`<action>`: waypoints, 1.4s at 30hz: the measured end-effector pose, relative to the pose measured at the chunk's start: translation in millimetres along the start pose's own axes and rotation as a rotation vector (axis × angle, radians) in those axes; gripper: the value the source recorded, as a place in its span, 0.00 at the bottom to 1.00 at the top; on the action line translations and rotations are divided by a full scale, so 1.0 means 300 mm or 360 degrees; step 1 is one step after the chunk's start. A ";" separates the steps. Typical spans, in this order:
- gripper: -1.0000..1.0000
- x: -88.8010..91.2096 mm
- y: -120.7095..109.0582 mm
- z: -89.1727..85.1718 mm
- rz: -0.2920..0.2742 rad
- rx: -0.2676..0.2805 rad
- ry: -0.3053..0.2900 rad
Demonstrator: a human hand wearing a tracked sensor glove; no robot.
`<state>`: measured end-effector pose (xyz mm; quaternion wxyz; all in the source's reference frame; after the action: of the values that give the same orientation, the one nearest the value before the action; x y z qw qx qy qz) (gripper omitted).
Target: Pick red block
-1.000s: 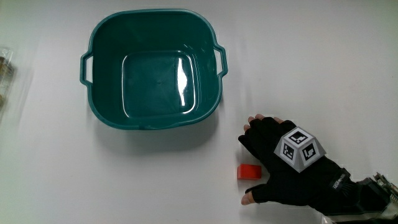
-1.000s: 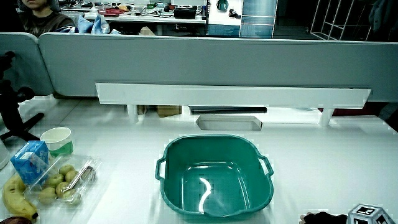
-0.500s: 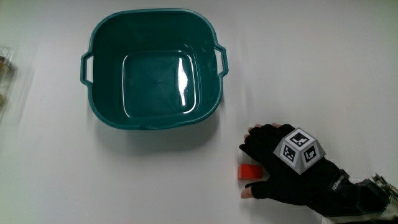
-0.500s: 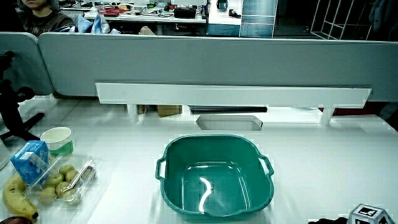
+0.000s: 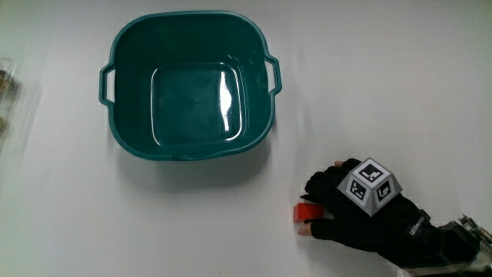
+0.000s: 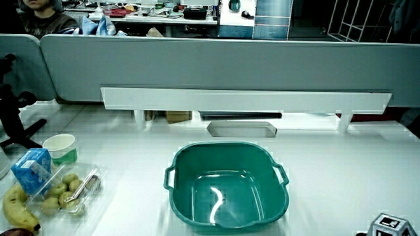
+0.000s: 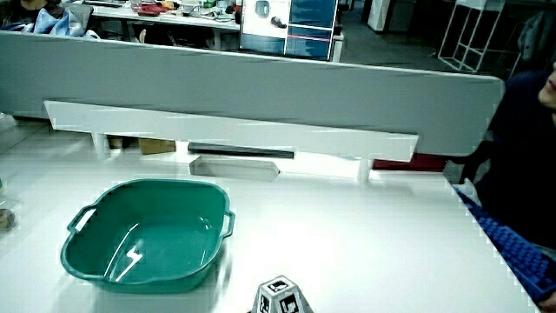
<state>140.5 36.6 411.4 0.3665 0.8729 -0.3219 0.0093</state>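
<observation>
1. Clear tray of small green fruit (image 6: 69, 190), with a banana (image 6: 13, 208), a blue carton (image 6: 33, 167) and a pale cup (image 6: 60, 147) around it: sitting together at the table's edge in a side view, well apart from the hand, with the basin lying between them and it.
2. Green basin (image 5: 189, 86): standing upright on the white table (image 5: 384, 92) with its two handles showing, nothing lying inside it. It is sitting farther from the person than the hand, near but not touching; also showing in both side views (image 6: 226, 185) (image 7: 146, 233).
3. Red block (image 5: 305, 212): lying on the table just at the hand's fingertips, nearer to the person than the basin. Only part of it is showing; the rest is lying under the glove.
4. Hand (image 5: 357, 211): resting low over the table beside the block, fingers curling down and closing around it, thumb tip (image 5: 306, 228) pressing in at the block's nearer edge. The block is sitting on the table, touching the fingers.
5. Patterned cube (image 5: 371, 185): riding on the back of the hand; only this cube is showing in both side views (image 6: 392, 225) (image 7: 281, 297).
</observation>
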 end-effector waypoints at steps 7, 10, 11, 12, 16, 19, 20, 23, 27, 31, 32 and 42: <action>0.86 0.010 0.005 -0.010 0.0025 -0.0006 0.0035; 0.90 0.008 0.008 -0.012 0.0044 -0.0017 0.0035; 0.91 0.002 0.005 -0.003 0.0046 -0.0016 0.0036; 0.92 0.007 0.009 -0.010 0.0048 -0.0021 0.0040; 0.97 0.002 0.011 -0.009 0.0072 -0.0026 0.0046; 1.00 -0.002 0.009 -0.006 0.0076 -0.0019 0.0032; 1.00 -0.003 0.009 -0.005 0.0080 -0.0028 0.0034; 1.00 -0.006 0.004 0.014 0.0086 -0.0001 0.0042; 1.00 -0.007 -0.003 0.037 0.0093 0.0023 0.0035; 1.00 -0.008 -0.012 0.070 0.0095 0.0060 0.0024; 1.00 -0.006 -0.012 0.073 0.0091 0.0064 0.0026; 1.00 -0.012 -0.042 0.208 0.0105 0.0220 -0.0032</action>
<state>131.2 5.0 356.8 0.3017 0.8851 -0.3527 0.0348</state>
